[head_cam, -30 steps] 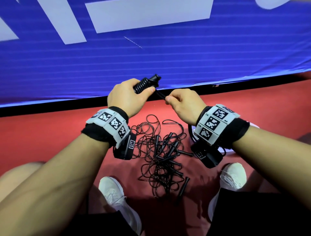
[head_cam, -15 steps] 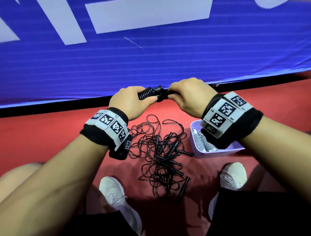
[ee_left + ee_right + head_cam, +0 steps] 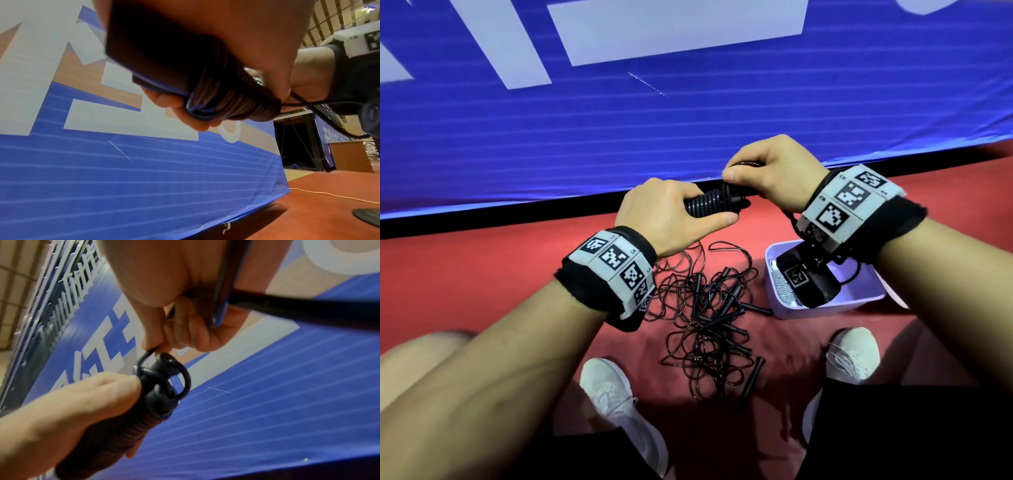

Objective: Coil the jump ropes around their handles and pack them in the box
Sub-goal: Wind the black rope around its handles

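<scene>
My left hand (image 3: 671, 212) grips a black jump rope bundle (image 3: 705, 202), its cord wound in tight coils around the handles (image 3: 232, 99) (image 3: 144, 415). Just right of it and a little higher, my right hand (image 3: 767, 171) pinches the loose end of the cord (image 3: 144, 356) where it loops over the handle tip. A tangle of black jump ropes (image 3: 712, 308) lies on the red floor between my feet. The lilac box (image 3: 825, 308) stands to the right of the tangle, partly hidden by my right wrist camera, with something grey coiled inside (image 3: 782, 287).
A blue banner wall (image 3: 688, 120) rises close ahead, its black base along the red floor (image 3: 465, 274). My white shoes (image 3: 616, 401) (image 3: 856, 353) flank the rope pile. A loose black handle (image 3: 753, 377) lies near the right shoe.
My right hand has risen above the bundle's tip, carrying the cord end over it. The left hand has shifted slightly right, still holding the coiled bundle.
</scene>
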The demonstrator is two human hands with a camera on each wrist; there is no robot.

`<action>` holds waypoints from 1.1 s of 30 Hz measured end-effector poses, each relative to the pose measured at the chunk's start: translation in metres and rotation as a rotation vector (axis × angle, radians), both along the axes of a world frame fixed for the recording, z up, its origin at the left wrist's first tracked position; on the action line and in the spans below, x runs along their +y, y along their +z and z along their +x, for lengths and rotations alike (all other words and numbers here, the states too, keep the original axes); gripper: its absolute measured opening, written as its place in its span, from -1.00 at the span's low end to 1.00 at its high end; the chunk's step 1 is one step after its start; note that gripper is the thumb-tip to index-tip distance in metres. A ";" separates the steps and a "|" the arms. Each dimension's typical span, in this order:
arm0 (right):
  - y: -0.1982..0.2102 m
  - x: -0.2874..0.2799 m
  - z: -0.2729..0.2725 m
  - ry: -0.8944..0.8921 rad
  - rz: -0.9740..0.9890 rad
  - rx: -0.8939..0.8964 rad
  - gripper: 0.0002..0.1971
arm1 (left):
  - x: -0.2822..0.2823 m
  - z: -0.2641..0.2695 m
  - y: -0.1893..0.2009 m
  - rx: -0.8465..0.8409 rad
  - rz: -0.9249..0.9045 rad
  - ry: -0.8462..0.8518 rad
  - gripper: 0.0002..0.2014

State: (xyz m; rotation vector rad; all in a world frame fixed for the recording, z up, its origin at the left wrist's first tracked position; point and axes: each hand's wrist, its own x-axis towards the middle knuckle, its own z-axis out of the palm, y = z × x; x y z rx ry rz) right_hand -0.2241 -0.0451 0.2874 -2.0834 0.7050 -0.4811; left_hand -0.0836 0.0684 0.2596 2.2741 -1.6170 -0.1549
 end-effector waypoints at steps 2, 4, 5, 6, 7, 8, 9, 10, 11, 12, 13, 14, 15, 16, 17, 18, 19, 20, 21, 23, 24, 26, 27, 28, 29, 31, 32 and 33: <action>-0.003 -0.001 0.000 -0.029 0.133 -0.090 -0.92 | 0.003 0.001 0.002 0.069 -0.035 -0.011 -0.58; -0.008 -0.004 0.000 -0.061 0.261 -0.182 -0.92 | 0.005 0.002 0.001 0.189 -0.089 -0.020 -0.58; -0.010 -0.006 0.001 -0.070 0.313 -0.214 -0.91 | 0.005 0.003 0.000 0.254 -0.127 -0.020 -0.57; -0.013 -0.006 0.001 -0.073 0.339 -0.230 -0.83 | 0.005 0.004 0.000 0.314 -0.165 -0.017 -0.54; -0.016 -0.006 0.002 -0.068 0.341 -0.228 -0.73 | 0.004 0.005 0.000 0.367 -0.197 -0.014 -0.50; -0.020 -0.005 0.003 -0.057 0.330 -0.213 -0.65 | 0.004 0.005 0.000 0.411 -0.224 -0.008 -0.47; -0.023 -0.003 0.005 -0.048 0.319 -0.199 -0.63 | 0.003 0.006 0.000 0.444 -0.248 0.001 -0.46; -0.025 0.000 0.006 -0.040 0.311 -0.194 -0.63 | 0.002 0.006 0.001 0.470 -0.270 0.013 -0.47; -0.027 0.002 0.007 -0.035 0.294 -0.185 -0.65 | 0.002 0.006 0.002 0.490 -0.291 0.028 -0.47; -0.028 0.003 0.008 -0.034 0.267 -0.170 -0.66 | 0.001 0.008 0.004 0.509 -0.311 0.048 -0.48; -0.028 0.006 0.009 -0.036 0.229 -0.147 -0.65 | 0.000 0.009 0.004 0.531 -0.330 0.071 -0.50; -0.029 0.008 0.010 -0.044 0.194 -0.122 -0.63 | 0.000 0.010 0.005 0.553 -0.346 0.093 -0.52; -0.030 0.011 0.011 -0.055 0.172 -0.098 -0.61 | -0.001 0.011 0.006 0.572 -0.358 0.110 -0.52; -0.031 0.013 0.012 -0.068 0.165 -0.077 -0.59 | -0.002 0.012 0.006 0.590 -0.365 0.120 -0.53; -0.031 0.015 0.012 -0.078 0.165 -0.068 -0.57 | -0.002 0.012 0.007 0.609 -0.370 0.125 -0.53; -0.031 0.018 0.013 -0.081 0.158 -0.067 -0.56 | -0.003 0.011 0.007 0.626 -0.375 0.129 -0.54; -0.031 0.021 0.014 -0.077 0.137 -0.064 -0.57 | -0.003 0.011 0.008 0.644 -0.377 0.133 -0.53; -0.031 0.023 0.014 -0.065 0.101 -0.051 -0.59 | -0.004 0.010 0.009 0.665 -0.377 0.139 -0.54; -0.031 0.025 0.014 -0.048 0.058 -0.029 -0.62 | -0.004 0.009 0.009 0.693 -0.377 0.146 -0.55; -0.031 0.027 0.014 -0.025 0.000 0.011 -0.69 | -0.004 0.006 0.012 0.760 -0.388 0.152 -0.56; -0.030 0.027 0.014 -0.022 -0.017 0.015 -0.71 | -0.004 0.005 0.014 0.786 -0.399 0.155 -0.56; -0.028 0.028 0.015 -0.024 -0.041 0.005 -0.72 | -0.006 0.006 0.015 0.789 -0.412 0.167 -0.54; -0.027 0.028 0.016 -0.025 -0.048 0.006 -0.70 | -0.007 0.007 0.014 0.764 -0.415 0.174 -0.53; -0.027 0.030 0.016 -0.023 -0.049 0.014 -0.69 | -0.007 0.009 0.012 0.723 -0.416 0.181 -0.52; -0.027 0.032 0.017 -0.020 -0.046 0.025 -0.69 | -0.008 0.011 0.010 0.672 -0.411 0.189 -0.52; -0.026 0.036 0.017 -0.006 -0.039 0.057 -0.70 | -0.009 0.014 0.003 0.582 -0.389 0.217 -0.57; -0.025 0.037 0.017 -0.005 -0.040 0.079 -0.70 | -0.009 0.014 0.000 0.543 -0.381 0.237 -0.58; -0.024 0.038 0.017 -0.010 -0.044 0.101 -0.70 | -0.010 0.014 -0.003 0.503 -0.374 0.258 -0.57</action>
